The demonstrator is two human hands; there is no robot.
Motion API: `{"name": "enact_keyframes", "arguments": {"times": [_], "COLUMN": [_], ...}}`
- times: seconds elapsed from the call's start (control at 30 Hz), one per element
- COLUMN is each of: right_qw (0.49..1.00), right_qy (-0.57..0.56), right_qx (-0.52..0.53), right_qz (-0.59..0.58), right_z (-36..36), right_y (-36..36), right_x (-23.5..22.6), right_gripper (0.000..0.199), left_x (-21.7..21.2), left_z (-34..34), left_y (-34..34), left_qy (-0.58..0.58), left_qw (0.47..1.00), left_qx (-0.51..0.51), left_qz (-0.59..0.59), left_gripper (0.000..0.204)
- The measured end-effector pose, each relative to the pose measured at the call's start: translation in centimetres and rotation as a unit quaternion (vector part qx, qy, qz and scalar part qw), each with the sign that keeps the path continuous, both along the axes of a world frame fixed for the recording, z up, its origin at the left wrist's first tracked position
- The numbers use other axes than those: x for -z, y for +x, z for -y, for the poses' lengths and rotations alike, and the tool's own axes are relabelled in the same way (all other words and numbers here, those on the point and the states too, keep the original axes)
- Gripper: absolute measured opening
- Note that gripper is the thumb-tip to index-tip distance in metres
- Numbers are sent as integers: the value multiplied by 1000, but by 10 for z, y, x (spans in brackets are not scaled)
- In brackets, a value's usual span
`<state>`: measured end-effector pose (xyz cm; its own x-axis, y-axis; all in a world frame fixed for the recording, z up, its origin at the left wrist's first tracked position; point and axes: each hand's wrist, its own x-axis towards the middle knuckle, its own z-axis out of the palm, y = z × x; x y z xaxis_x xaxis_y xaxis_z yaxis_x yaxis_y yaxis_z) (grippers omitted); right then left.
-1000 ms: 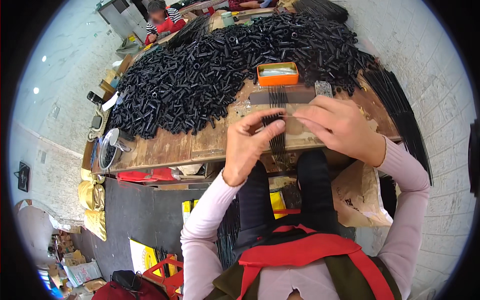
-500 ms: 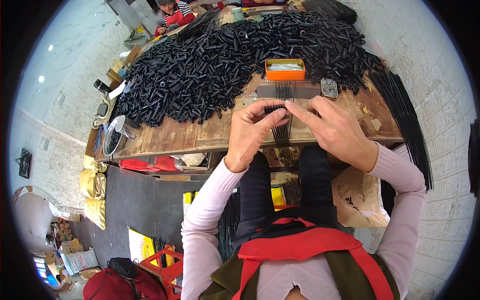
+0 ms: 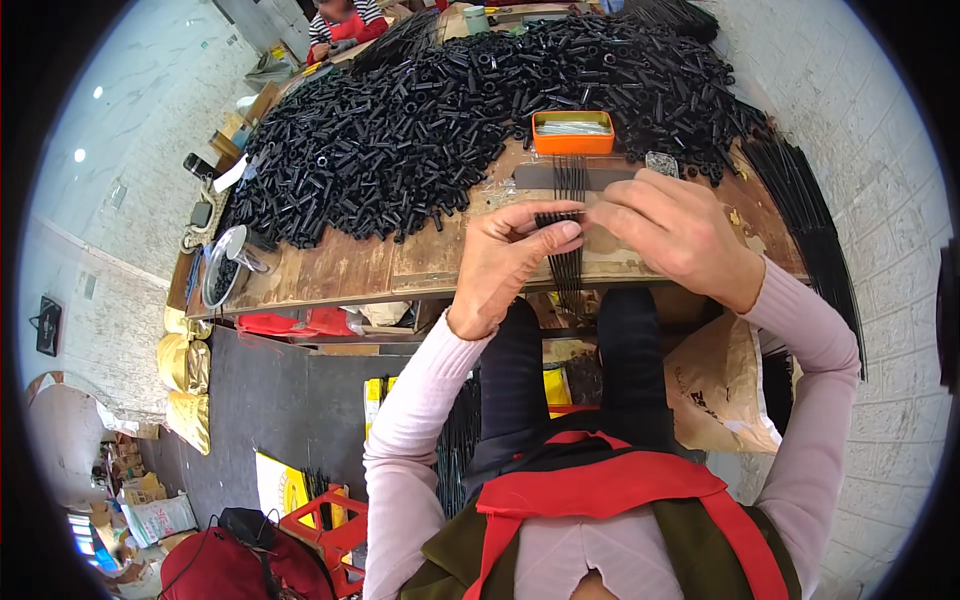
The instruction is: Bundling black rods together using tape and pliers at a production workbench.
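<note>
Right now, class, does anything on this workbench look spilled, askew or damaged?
The wooden tabletop looks worn: its surface is patchy and scuffed toward the front. At right, a bundle of thin black rods juts past its edge.

You have one left hand (image 3: 510, 255), one right hand (image 3: 682, 238), one table (image 3: 345, 275), one orange box (image 3: 573, 145), one green pot (image 3: 476, 20), one red stool (image 3: 338, 537) and one co-worker (image 3: 345, 28); your rods (image 3: 567, 268) and the black tubes (image 3: 380, 150) cannot be counted.
</note>
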<state>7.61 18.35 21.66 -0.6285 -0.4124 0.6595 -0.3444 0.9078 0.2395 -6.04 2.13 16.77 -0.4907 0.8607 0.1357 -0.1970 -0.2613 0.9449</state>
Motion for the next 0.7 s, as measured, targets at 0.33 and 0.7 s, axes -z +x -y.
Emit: {"name": "enact_keyframes", "arguments": {"times": [0.33,0.7], "right_qw": [996,998], "right_qy": [-57,-5], "right_qx": [66,56], "right_qz": [36,12], "right_z": [-10,-5], "right_y": [21,19], "right_x": [8,2], "right_gripper": [36,31], "left_x": [0,1], "left_z": [3,7], "left_y": [-2,-5], "left_qy": [7,4], "left_qw": [1000,999], "left_qx": [-3,52], "left_qz": [0,-4], "left_gripper": [24,31]}}
